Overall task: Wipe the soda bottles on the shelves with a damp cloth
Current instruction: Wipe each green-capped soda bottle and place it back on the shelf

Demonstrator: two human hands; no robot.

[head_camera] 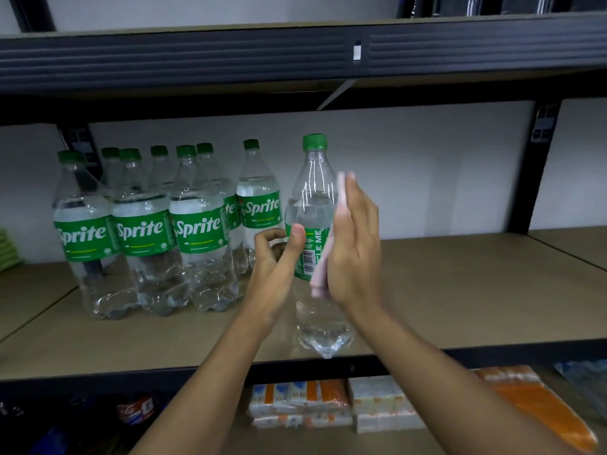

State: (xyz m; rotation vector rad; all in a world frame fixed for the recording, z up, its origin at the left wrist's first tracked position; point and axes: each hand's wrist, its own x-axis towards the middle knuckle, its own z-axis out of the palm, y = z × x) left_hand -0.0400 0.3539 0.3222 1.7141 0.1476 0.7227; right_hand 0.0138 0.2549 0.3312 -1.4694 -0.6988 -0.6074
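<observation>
**Here, one bottle gets the cloth**

The bottle (312, 192) stands upright between the two hands, its base at the front edge of the shelf (460, 290). Whether it rests there or is lifted cannot be told. The left hand (276, 267) grips it at the label, thumb in front and fingers curled behind, likely to stop it turning or tipping. The right hand (354, 257), fingers straight and together, presses the pink cloth (319, 282) flat against the bottle's side, spreading contact for a wipe. Left of the left hand, the other bottles (144, 231) stand clustered. Below both wrists lie cartons (328, 402).
</observation>
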